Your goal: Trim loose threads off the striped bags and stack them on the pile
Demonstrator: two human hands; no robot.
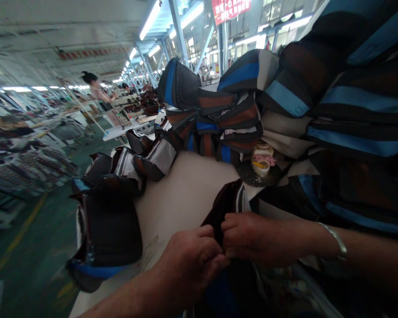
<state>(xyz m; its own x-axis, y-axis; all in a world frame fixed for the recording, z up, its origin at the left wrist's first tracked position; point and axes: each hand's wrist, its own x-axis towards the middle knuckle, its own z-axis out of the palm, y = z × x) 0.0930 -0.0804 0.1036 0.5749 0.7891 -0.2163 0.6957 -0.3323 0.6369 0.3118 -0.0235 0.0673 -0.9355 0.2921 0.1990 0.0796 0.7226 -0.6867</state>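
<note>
A dark sewn bag piece with a black-and-white striped lining and a blue band lies at the table's near edge. My left hand grips its edge with fingers curled in. Close against it, my right hand pinches the same piece, and the two sets of fingertips nearly meet. A silver bangle circles my right wrist. Whatever lies between the fingertips is hidden. The lower part of the piece is in shadow below my hands.
Dark bag pieces with blue bands are piled high at the right and back. More stand on the left of the pale tabletop, including a large dark one. A small pot sits on a dark round base. A person stands far left.
</note>
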